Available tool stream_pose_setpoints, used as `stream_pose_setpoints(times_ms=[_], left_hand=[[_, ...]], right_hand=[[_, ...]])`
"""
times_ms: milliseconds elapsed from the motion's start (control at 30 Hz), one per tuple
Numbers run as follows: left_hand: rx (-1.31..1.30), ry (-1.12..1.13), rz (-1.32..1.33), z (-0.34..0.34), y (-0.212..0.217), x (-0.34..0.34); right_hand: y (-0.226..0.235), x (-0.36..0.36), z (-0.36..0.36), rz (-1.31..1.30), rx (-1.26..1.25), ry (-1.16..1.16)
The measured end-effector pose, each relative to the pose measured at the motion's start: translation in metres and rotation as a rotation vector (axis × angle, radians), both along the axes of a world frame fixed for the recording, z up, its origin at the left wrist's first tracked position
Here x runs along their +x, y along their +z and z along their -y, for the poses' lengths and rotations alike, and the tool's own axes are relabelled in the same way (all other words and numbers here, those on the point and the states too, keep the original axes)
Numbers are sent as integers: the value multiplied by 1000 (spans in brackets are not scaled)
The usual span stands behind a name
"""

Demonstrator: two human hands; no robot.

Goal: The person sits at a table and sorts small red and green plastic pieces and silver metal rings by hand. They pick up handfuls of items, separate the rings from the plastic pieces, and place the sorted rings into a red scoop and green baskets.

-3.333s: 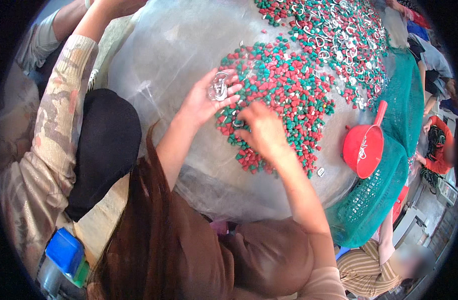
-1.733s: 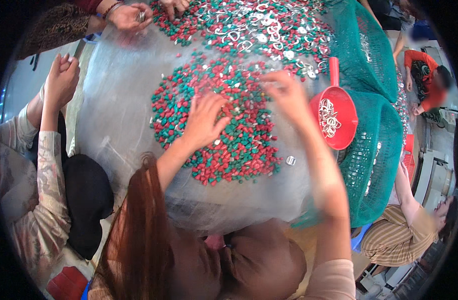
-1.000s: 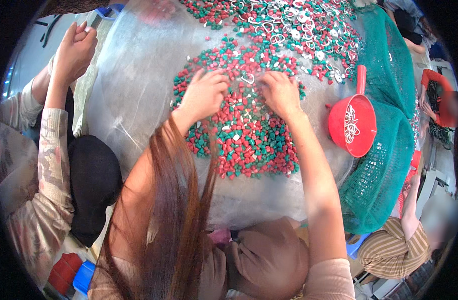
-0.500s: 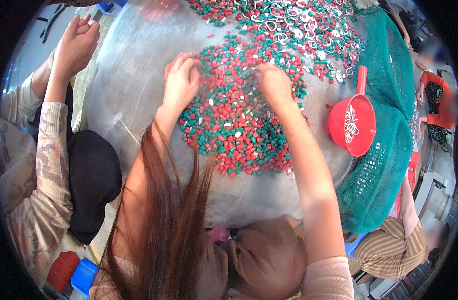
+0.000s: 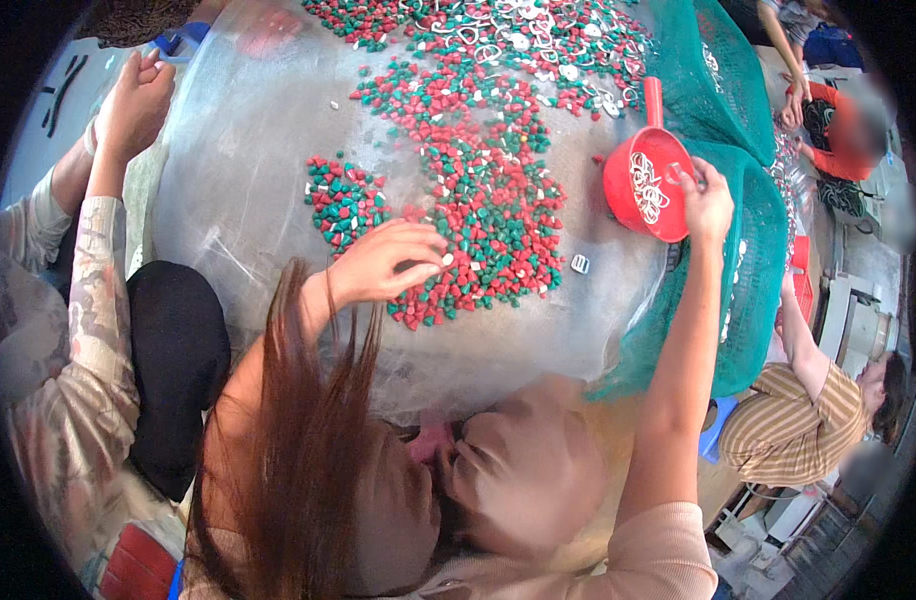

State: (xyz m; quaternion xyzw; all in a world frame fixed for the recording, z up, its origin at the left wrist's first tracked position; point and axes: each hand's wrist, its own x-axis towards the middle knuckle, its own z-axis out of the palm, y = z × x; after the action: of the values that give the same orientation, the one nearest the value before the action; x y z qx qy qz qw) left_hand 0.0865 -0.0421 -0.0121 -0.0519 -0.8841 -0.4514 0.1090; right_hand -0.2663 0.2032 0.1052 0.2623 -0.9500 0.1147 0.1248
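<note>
Left hand sits at the near edge of the red and green bead pile, fingers curled in a loose closed grip; can't tell if it holds anything. A small white piece lies at its fingertips.

Right hand is pinched shut on the rim of the red scoop, which holds white rings at the right edge of the tabletop, next to the green net.

Risks: tilt the scoop and rings spill into the net. A left-hand sweep could push beads off the near edge. The clear sheet looks slippery. Another person's hand at the far-left edge could bump strays.
</note>
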Motion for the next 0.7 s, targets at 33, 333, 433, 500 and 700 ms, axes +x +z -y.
stream_pose_setpoints(times_ms=[33,333,433,500,700], left_hand=[[28,61,-28,5,10,9],[-99,653,427,15,5,26],[53,479,334,-13,-32,7],[394,335,545,-16,6,-11],[527,130,606,7,61,31]], right_hand=[[-8,9,5,-22,-43,120],[-95,187,66,722,234,188],[-129,200,99,1216,-98,320],[-74,196,114,1555,-183,276],[-7,167,111,1405,4,468]])
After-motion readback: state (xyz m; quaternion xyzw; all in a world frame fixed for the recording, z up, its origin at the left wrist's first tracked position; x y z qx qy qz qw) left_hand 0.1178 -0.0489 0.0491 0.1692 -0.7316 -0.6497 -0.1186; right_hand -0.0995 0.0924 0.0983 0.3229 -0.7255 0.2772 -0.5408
